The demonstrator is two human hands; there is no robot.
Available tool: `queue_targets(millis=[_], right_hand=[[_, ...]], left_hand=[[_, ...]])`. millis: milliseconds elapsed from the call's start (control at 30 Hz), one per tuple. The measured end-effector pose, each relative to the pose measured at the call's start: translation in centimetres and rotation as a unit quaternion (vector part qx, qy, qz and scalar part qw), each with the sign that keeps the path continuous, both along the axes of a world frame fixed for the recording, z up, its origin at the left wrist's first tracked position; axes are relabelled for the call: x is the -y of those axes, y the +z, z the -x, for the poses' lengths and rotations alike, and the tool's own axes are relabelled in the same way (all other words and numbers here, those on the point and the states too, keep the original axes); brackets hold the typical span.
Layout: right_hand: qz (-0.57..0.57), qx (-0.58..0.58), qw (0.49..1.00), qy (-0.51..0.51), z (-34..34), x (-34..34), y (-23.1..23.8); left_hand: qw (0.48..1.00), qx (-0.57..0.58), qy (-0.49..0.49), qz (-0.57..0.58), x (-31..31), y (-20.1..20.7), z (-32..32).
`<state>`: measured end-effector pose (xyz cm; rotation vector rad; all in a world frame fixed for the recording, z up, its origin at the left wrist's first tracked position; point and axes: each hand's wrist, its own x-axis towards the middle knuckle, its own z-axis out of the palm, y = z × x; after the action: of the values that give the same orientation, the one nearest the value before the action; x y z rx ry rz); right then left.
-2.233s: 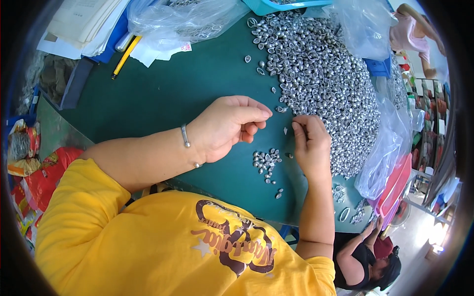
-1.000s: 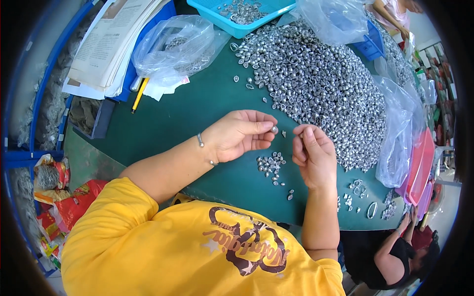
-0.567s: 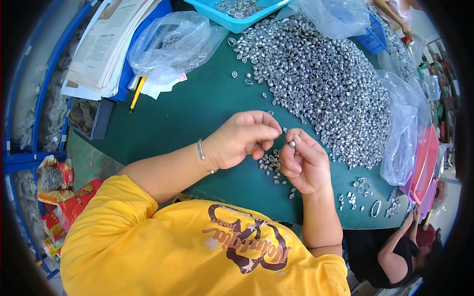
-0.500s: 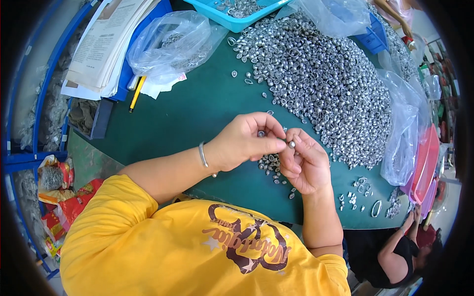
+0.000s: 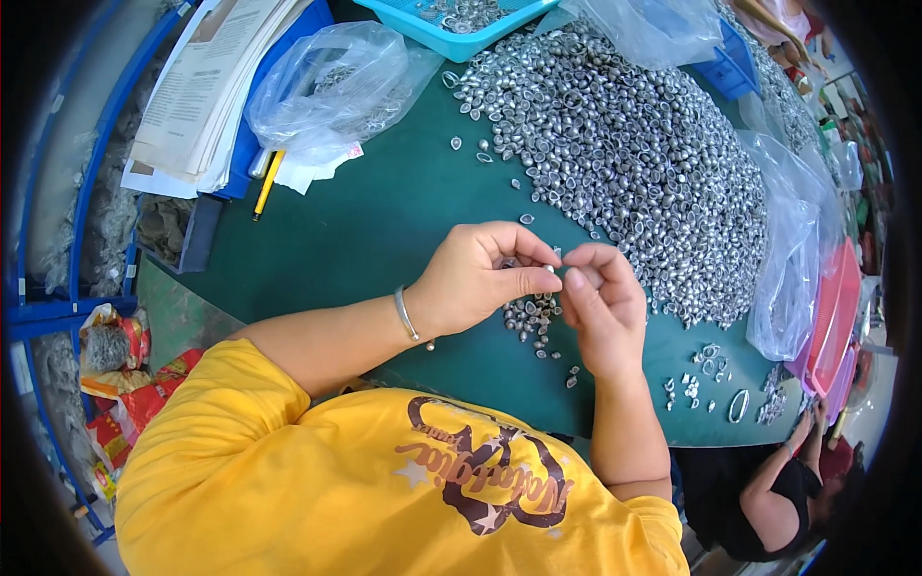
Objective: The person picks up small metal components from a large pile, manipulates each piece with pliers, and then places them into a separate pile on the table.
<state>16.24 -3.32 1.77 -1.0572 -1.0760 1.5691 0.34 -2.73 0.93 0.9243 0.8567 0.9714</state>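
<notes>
Over the dark green table point(image 5: 384, 202), my two hands meet fingertip to fingertip. My left hand point(image 5: 469, 278), with a silver bangle point(image 5: 404, 313) on its wrist, is closed in a pinch on a small silvery metal piece point(image 5: 550, 270), mostly hidden by the fingers. Thumb and curled forefinger of my right hand point(image 5: 610, 312) come close together beside it; whether they hold anything is too small to make out. Beneath the hands lies a small cluster of silvery cup-shaped metal pieces point(image 5: 523, 315). A large heap of similar pieces point(image 5: 639, 173) spreads beyond them.
A turquoise basket point(image 5: 451, 40) and a clear plastic bag point(image 5: 336, 86) stand at the back. Papers point(image 5: 197, 96) and a yellow pen-like tool point(image 5: 270, 182) lie left. Rings and small parts point(image 5: 709, 363) lie right, near pink trays point(image 5: 834, 317). Another person point(image 5: 768, 499) sits lower right.
My right hand has turned and lifted its fingers, and the round silvery piece seen at its fingertips is no longer visible there. My left hand has barely moved.
</notes>
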Motion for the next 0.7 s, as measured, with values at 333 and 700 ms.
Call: queue_targets(millis=[333, 700], right_hand=[[-0.179, 0.192, 0.965, -0.024, -0.39, 0.03, -1.01], [-0.218, 0.245, 0.945, -0.017, -0.53, -0.09, -0.31]], left_hand=[[1.0, -0.014, -0.017, 0.022, -0.14, 0.07, 0.47], [0.989, -0.106, 0.012, -0.098, -0.08, -0.35, 0.37]])
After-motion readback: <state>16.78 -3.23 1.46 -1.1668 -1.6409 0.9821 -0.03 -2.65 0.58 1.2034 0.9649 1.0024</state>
